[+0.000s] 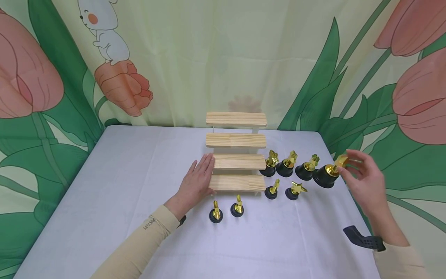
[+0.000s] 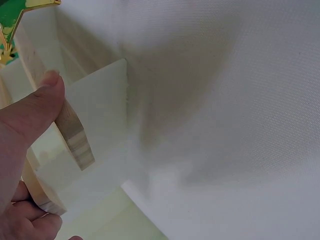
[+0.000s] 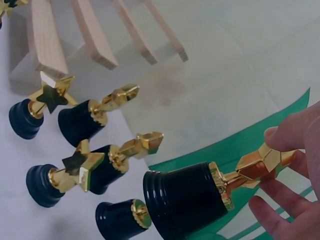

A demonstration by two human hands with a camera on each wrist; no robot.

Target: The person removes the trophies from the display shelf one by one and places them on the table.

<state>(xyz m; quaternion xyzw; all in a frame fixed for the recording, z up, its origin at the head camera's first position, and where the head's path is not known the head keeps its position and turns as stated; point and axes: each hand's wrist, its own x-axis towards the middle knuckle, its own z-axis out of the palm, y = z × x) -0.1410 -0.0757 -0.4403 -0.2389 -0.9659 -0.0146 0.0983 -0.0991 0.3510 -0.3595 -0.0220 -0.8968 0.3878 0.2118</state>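
Note:
A four-step display shelf has pale wooden planks and translucent side panels. My left hand holds its left side: the thumb presses on one plank end, and the fingers bend round the plank beside it. On the right, my right hand pinches the gold star top of a large trophy between thumb and fingers. This trophy has a wide black base and tilts, its star toward my hand. Its base overlaps the neighbouring trophy in the head view.
Two more large trophies stand by the shelf's right side, with two small star trophies in front of them. Another two small trophies stand before the shelf. A white cloth covers the table; a printed curtain hangs behind.

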